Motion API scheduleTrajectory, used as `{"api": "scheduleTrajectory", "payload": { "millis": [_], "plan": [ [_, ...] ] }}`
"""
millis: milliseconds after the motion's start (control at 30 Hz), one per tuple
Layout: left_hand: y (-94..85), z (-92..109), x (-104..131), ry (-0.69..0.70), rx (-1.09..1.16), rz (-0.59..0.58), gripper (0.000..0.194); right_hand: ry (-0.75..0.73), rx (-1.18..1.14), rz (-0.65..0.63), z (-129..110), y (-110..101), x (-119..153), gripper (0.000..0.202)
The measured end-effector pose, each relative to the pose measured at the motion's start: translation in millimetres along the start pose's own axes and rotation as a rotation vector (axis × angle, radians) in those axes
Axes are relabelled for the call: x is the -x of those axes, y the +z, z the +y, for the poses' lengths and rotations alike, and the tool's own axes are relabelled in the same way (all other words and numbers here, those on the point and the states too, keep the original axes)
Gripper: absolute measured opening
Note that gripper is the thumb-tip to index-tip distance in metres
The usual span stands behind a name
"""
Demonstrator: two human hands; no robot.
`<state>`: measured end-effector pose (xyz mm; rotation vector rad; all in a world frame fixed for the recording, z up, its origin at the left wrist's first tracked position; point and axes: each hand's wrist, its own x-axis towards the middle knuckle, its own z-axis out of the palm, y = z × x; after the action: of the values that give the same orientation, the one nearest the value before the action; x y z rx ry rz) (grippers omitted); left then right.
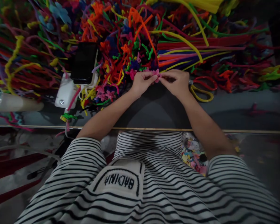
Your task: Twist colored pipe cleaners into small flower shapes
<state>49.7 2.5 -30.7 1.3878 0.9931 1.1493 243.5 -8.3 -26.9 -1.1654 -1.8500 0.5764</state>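
Note:
A small pink pipe-cleaner flower is pinched between my two hands, just above the table's near part. My left hand grips its left side with thumb and forefinger. On the other side, the fingertips of my right hand are closed on the flower's right edge. Behind my hands lies a heap of twisted pipe-cleaner pieces in many colours. Scissors with red and yellow handles rest right beside my right hand, their blades hidden behind it.
A black phone and a white power bank with a cable lie to the left. Straight pipe cleaners are bundled at the back right. A pale cylinder lies far left. The table ends close to my body.

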Motion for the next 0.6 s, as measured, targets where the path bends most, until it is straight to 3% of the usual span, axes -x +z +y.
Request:
{"api": "scheduleTrajectory", "payload": {
  "millis": [233,600],
  "plan": [
    [-4.0,0.2,1.3,-0.001,-0.002,-0.067,0.046,0.030,-0.019,0.018,-5.2,-1.0,1.3,0.006],
    [-4.6,-5.0,0.6,-0.013,-0.041,-0.069,0.036,0.026,0.008,-0.026,-0.7,-8.2,-0.7,0.008]
  ]
}}
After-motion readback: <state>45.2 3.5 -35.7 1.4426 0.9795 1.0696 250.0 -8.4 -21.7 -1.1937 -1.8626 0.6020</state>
